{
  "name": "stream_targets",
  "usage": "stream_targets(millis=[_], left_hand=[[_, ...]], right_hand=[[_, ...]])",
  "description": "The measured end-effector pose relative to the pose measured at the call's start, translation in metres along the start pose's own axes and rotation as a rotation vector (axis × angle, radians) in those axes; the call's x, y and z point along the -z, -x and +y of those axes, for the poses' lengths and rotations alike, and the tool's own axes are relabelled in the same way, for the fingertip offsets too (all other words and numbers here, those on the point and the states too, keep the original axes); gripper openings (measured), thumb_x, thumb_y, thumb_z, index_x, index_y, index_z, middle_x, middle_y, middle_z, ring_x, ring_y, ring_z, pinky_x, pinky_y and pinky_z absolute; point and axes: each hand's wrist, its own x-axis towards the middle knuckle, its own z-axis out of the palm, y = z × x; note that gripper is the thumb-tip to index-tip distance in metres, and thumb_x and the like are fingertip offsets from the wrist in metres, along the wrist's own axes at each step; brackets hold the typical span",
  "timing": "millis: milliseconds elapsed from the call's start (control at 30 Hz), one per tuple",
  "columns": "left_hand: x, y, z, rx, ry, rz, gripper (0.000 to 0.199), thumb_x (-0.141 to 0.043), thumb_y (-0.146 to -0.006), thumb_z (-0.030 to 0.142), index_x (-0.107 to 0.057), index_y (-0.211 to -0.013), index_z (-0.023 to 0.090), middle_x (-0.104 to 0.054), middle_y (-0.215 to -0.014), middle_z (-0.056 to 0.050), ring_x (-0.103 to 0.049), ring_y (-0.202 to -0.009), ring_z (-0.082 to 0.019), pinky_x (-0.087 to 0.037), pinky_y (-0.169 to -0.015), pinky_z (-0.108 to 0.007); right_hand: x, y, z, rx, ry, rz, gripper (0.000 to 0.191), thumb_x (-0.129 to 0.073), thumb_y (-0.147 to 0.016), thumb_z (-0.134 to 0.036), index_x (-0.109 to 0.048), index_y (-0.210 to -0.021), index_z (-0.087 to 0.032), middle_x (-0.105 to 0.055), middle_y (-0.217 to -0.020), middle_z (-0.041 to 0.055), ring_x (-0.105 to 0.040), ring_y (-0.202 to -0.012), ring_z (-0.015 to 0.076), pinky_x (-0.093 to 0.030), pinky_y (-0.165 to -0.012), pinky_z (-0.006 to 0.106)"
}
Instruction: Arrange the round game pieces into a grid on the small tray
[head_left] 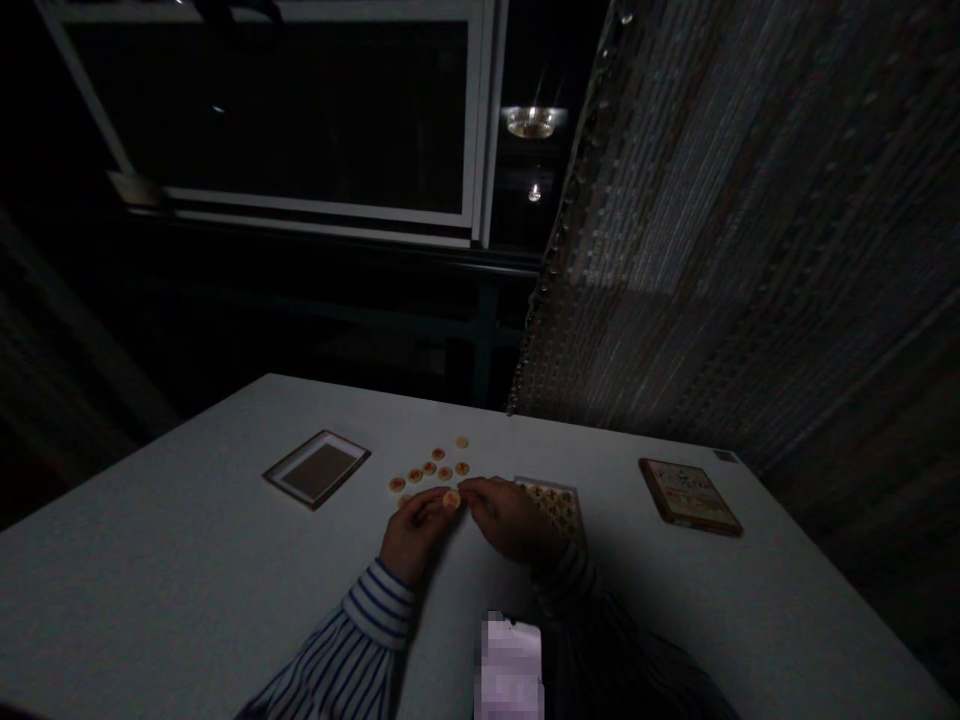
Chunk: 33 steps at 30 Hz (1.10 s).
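Note:
Between my two hands, at the middle of the table, is a round wooden piece [451,499] with a faint reddish mark. My left hand [415,530] pinches this piece between thumb and fingers. Close on its right, my right hand [512,517] has its fingers drawn together near the piece's edge; whether it grips anything is hidden. Several round pieces with red characters [429,468] lie loose just beyond my hands, and one plain-looking piece [462,441] sits farther back. Partly behind my right hand is a tray [576,497] filled with rows of dark-marked pieces.
An open shallow box [318,471] lies on the white table [187,560] at the left. A box with a printed cover [691,497] is at the right. A phone [511,665] rests near the front. A bead curtain [660,250] hangs behind the table.

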Motion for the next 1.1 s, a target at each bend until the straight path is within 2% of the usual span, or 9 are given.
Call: stream_targets(millis=[233, 467, 600, 767, 933, 1100], left_hand=[[-0.023, -0.002, 0.012, 0.004, -0.036, -0.059, 0.04, -0.073, -0.056, 0.035, -0.063, -0.088, 0.012, -0.071, -0.083, -0.009, -0.064, -0.081, -0.02, -0.049, -0.077, -0.03], [-0.039, -0.011, -0.004, 0.048, 0.048, -0.101, 0.041, -0.071, -0.06, 0.035, -0.061, -0.092, 0.013, -0.07, -0.082, -0.008, -0.063, -0.074, -0.015, -0.049, -0.069, -0.025], [-0.047, -0.015, -0.012, 0.094, 0.096, -0.097, 0.043, -0.072, -0.058, 0.034, -0.061, -0.093, 0.012, -0.068, -0.075, -0.005, -0.061, -0.067, -0.012, -0.048, -0.064, -0.023], [-0.058, -0.016, -0.01, 0.099, 0.153, -0.073, 0.039, -0.074, -0.054, 0.032, -0.062, -0.085, 0.013, -0.067, -0.068, -0.001, -0.06, -0.064, -0.011, -0.047, -0.063, -0.022], [-0.066, -0.013, -0.013, 0.11, 0.142, -0.048, 0.035, -0.074, -0.053, 0.033, -0.063, -0.081, 0.014, -0.067, -0.068, -0.002, -0.061, -0.065, -0.012, -0.047, -0.063, -0.023], [-0.067, -0.014, -0.026, 0.087, 0.127, -0.028, 0.031, -0.073, -0.055, 0.032, -0.065, -0.078, 0.013, -0.068, -0.068, -0.003, -0.061, -0.064, -0.013, -0.049, -0.063, -0.023]], right_hand=[[0.009, 0.007, 0.015, -0.025, -0.025, 0.064, 0.028, -0.036, -0.087, -0.025, -0.058, -0.104, -0.02, -0.064, -0.1, 0.0036, -0.056, -0.093, 0.015, -0.04, -0.085, 0.028], [0.017, 0.013, 0.027, -0.081, -0.019, 0.085, 0.027, -0.037, -0.086, -0.022, -0.059, -0.102, -0.018, -0.065, -0.098, 0.0047, -0.057, -0.09, 0.0148, -0.041, -0.083, 0.027], [0.023, 0.015, 0.03, -0.111, 0.024, 0.072, 0.026, -0.038, -0.086, -0.022, -0.059, -0.101, -0.019, -0.065, -0.094, 0.0032, -0.058, -0.086, 0.0143, -0.041, -0.079, 0.025], [0.028, 0.017, 0.033, -0.165, 0.091, 0.059, 0.026, -0.039, -0.086, -0.024, -0.06, -0.1, -0.02, -0.066, -0.089, 0.0029, -0.059, -0.082, 0.014, -0.041, -0.074, 0.024], [0.029, 0.019, 0.042, -0.198, 0.151, 0.012, 0.027, -0.037, -0.087, -0.029, -0.06, -0.1, -0.023, -0.066, -0.091, 0.0024, -0.059, -0.084, 0.0145, -0.041, -0.075, 0.025], [0.031, 0.02, 0.047, -0.174, 0.173, -0.054, 0.027, -0.036, -0.088, -0.028, -0.061, -0.097, -0.024, -0.066, -0.092, 0.001, -0.058, -0.085, 0.0135, -0.04, -0.076, 0.024]])
